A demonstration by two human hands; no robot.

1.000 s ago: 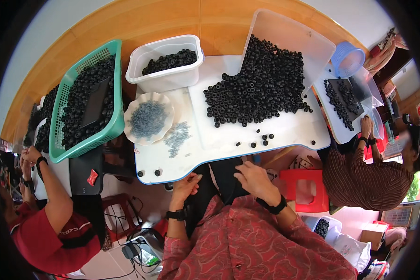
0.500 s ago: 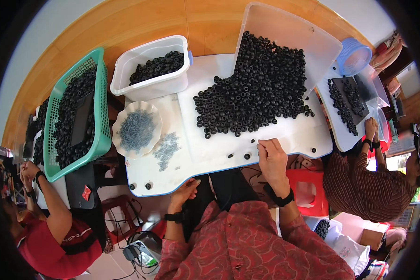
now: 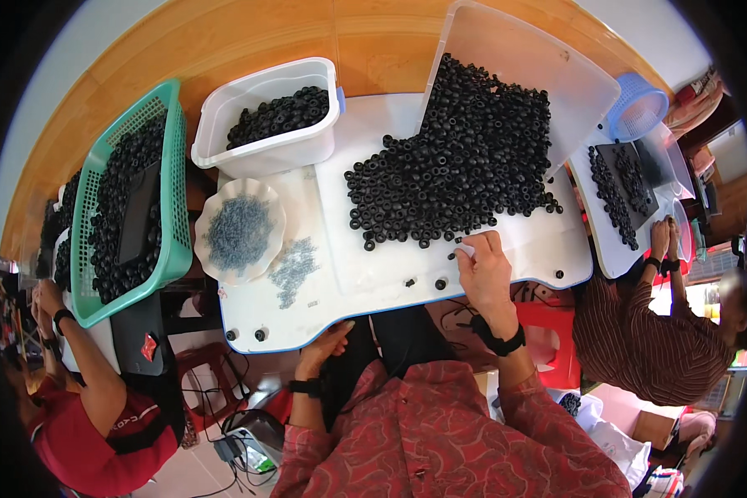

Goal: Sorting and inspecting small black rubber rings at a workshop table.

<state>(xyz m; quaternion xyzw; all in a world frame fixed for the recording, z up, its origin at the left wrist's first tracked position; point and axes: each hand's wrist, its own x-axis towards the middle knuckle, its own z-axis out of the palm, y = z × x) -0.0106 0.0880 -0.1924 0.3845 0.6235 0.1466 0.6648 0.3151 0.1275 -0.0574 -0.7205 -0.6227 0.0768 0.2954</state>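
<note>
A big heap of small black rings (image 3: 452, 170) spills from a tipped clear plastic bin (image 3: 527, 58) onto the white work board (image 3: 349, 274). My right hand (image 3: 483, 270) lies on the board at the heap's near edge, fingertips touching the loose rings there; whether it grips one I cannot tell. My left hand (image 3: 328, 344) rests at the board's near edge, below the top, fingers curled and nothing visible in it. A scalloped white dish (image 3: 241, 231) holds small grey parts, with a loose grey pile (image 3: 292, 267) beside it.
A white tub (image 3: 266, 124) of black rings stands at the back left, next to a green basket (image 3: 129, 212) full of them. A person in red sits at left; another in stripes works at right by a black tray (image 3: 627, 178) and blue basket (image 3: 639, 112).
My right hand has risen from my lap onto the board and reached the edge of the black heap. The left hand stays at the board's near edge.
</note>
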